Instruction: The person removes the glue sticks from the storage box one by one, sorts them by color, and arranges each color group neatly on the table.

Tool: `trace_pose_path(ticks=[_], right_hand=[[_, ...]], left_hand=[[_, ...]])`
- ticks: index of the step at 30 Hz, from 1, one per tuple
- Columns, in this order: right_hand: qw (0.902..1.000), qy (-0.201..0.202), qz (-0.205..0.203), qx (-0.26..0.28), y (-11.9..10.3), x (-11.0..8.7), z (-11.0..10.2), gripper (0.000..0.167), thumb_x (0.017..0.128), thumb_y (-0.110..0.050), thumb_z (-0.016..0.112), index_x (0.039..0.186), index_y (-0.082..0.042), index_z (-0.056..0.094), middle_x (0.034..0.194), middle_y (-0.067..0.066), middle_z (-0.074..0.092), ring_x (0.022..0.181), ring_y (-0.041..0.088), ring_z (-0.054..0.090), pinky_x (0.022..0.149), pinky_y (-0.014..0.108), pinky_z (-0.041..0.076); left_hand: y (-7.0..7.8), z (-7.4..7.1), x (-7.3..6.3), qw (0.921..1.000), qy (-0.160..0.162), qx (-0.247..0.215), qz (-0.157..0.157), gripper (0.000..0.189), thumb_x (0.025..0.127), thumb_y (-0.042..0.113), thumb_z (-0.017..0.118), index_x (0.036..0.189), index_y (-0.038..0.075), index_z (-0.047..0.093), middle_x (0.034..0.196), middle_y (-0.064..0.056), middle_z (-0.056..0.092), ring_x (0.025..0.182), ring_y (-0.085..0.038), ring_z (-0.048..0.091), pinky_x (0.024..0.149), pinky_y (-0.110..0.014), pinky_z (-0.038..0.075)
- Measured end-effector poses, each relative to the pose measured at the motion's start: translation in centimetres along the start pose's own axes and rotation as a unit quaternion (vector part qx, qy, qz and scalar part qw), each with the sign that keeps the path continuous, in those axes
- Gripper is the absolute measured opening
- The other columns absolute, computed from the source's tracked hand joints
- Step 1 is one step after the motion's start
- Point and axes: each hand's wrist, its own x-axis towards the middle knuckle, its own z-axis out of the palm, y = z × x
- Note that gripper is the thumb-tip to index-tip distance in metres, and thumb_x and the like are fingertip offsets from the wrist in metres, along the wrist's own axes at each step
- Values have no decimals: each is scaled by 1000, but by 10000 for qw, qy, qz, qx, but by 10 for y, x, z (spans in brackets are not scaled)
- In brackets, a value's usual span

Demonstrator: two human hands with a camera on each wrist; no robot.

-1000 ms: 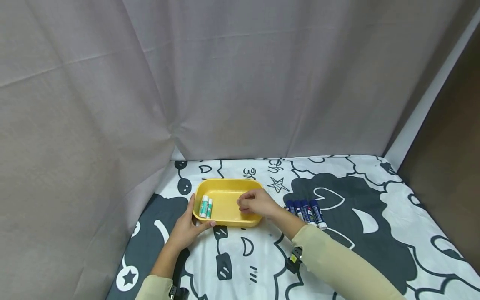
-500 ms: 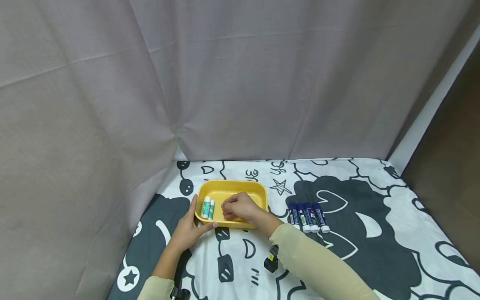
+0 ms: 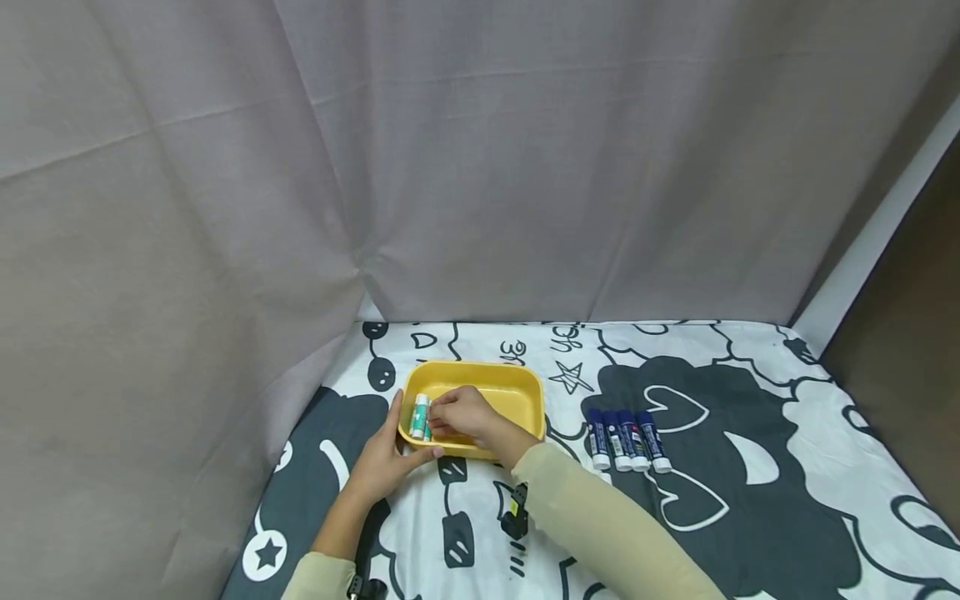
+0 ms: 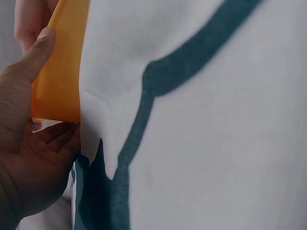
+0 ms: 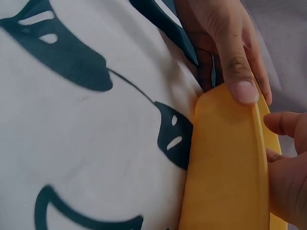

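Observation:
A shallow yellow tray (image 3: 517,407) sits on the patterned cloth in the head view. My left hand (image 3: 381,468) grips its near left corner, thumb on the front rim and fingers around the side; the left wrist view shows that thumb lying on the tray wall (image 4: 64,81). Inside the tray at the left lie two green and white glue sticks, a larger one (image 3: 419,417) and a slimmer one (image 3: 427,433). My right hand (image 3: 465,412) reaches over the front rim with bent fingers, fingertips right at the slimmer stick and covering most of it. I cannot tell whether they pinch it.
Several dark blue tubes (image 3: 626,440) with white ends lie side by side on the cloth, right of the tray. A grey curtain (image 3: 480,167) hangs behind the cloth-covered surface. At the far right stands a brown panel (image 3: 900,317).
My right hand has moved left across the tray to the slimmer glue stick. My left hand keeps its grip on the tray corner. The whole view has shifted slightly.

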Motion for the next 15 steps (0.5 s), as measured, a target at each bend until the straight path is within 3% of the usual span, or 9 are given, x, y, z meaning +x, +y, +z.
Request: trace_pose_path(ticks=[9, 15], right_hand=[[9999, 49, 46, -152, -9, 6, 14, 25, 108, -11, 70, 128, 5, 73, 109, 16, 77, 96, 25, 80, 93, 37, 69], [9999, 10, 11, 104, -8, 9, 20, 24, 105, -10, 75, 123, 5, 72, 106, 16, 79, 94, 26, 82, 90, 37, 70]], left_hand=[[-2, 1, -1, 9999, 24, 24, 131, 134, 84, 71, 87, 180, 26, 5, 183, -18, 28, 164, -46, 39, 130, -68, 38], [-2, 0, -1, 9999, 29, 35, 160, 134, 85, 70, 88, 180, 25, 6, 182, -18, 29, 163, -45, 41, 129, -67, 39]])
